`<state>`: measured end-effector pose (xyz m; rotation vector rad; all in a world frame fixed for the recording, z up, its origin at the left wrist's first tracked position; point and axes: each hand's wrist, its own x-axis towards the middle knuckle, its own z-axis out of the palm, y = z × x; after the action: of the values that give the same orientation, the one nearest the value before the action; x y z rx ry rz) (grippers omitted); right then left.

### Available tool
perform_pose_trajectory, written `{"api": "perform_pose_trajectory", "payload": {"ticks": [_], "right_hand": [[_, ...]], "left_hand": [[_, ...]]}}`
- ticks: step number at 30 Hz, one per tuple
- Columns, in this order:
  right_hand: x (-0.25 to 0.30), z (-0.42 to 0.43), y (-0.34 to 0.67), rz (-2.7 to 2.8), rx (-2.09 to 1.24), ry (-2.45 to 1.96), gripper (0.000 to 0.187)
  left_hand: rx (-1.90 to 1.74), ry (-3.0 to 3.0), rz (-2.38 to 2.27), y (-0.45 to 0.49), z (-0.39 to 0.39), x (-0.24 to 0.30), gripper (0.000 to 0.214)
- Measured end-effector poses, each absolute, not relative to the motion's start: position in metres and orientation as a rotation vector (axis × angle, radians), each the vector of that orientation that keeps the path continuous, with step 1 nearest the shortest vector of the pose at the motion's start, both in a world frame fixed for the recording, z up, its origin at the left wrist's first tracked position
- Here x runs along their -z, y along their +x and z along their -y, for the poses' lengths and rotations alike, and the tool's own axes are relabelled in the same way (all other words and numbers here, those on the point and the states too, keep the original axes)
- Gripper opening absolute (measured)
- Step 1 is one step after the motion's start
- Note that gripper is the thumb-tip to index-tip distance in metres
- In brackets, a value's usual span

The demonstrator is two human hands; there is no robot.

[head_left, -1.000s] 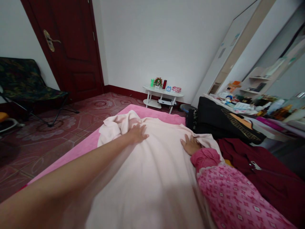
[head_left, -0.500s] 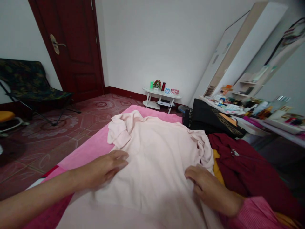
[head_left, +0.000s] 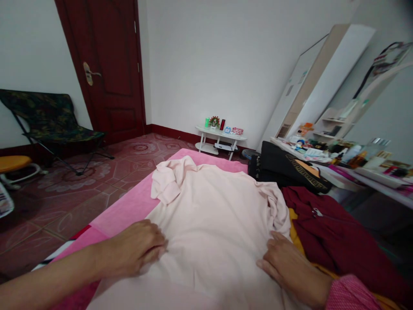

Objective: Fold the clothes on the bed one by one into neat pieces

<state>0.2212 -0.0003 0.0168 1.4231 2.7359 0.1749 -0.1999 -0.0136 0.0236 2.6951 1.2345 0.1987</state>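
Observation:
A pale pink long-sleeved top [head_left: 219,215] lies spread out in front of me, its neckline at the far end and its sleeves bunched at both sides. At its left edge my left hand [head_left: 138,247] is closed, fingers pressed together on the fabric, with creases running from them. My right hand [head_left: 290,262] rests on the right side of the top, below the bunched right sleeve. Its thumb lies apart from the fingers. The fingertips of both hands are partly hidden.
Under the top is a pink bed cover [head_left: 124,204]. To the right lie a dark red zipped garment [head_left: 335,232], a mustard cloth [head_left: 295,224] and black clothing [head_left: 284,165]. A cluttered dressing table [head_left: 358,176] stands beyond them. A folding chair [head_left: 54,120] is at the left.
My left hand has come nearer and closed on the top's left edge. My right hand has shifted slightly right and down. The fabric between them looks smoother, and the view has tilted up a little.

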Motion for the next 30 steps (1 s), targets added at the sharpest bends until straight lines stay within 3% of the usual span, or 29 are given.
{"api": "perform_pose_trajectory", "payload": {"ticks": [3,6,9,11,17,22,25,27,30], "right_hand": [[-0.033,-0.028,0.199,-2.555,-0.126,1.589,0.031],[-0.051,-0.067,0.156,-2.551,-0.049,1.715,0.028],[-0.044,-0.100,0.119,-2.822,-0.032,1.779,0.041],[-0.022,-0.111,0.109,-2.860,0.035,1.799,0.052],[0.042,-0.122,0.124,-2.744,0.094,1.925,0.055],[0.043,-0.125,0.127,-2.784,0.109,1.939,0.050],[0.041,-0.124,0.126,-2.789,0.112,1.945,0.049],[0.041,-0.123,0.126,-2.804,0.107,1.949,0.049],[0.044,-0.122,0.127,-2.847,0.077,1.953,0.047]], "left_hand": [[-0.058,2.721,-1.188,-0.185,0.002,-0.034,0.030],[-0.281,2.729,-1.184,-0.156,-0.019,-0.035,0.023],[-0.511,2.722,-1.242,-0.135,-0.042,-0.020,0.052],[-0.478,2.714,-1.274,-0.133,-0.056,-0.008,0.058],[-0.492,2.649,-1.552,-0.173,-0.086,-0.002,0.033],[-0.550,2.054,-2.250,-0.200,-0.118,-0.009,0.078],[-0.413,1.692,-2.360,-0.200,-0.141,-0.012,0.087],[-0.377,1.635,-2.440,-0.195,-0.154,-0.014,0.085],[-0.355,1.659,-2.526,-0.188,-0.169,-0.016,0.065]]}}
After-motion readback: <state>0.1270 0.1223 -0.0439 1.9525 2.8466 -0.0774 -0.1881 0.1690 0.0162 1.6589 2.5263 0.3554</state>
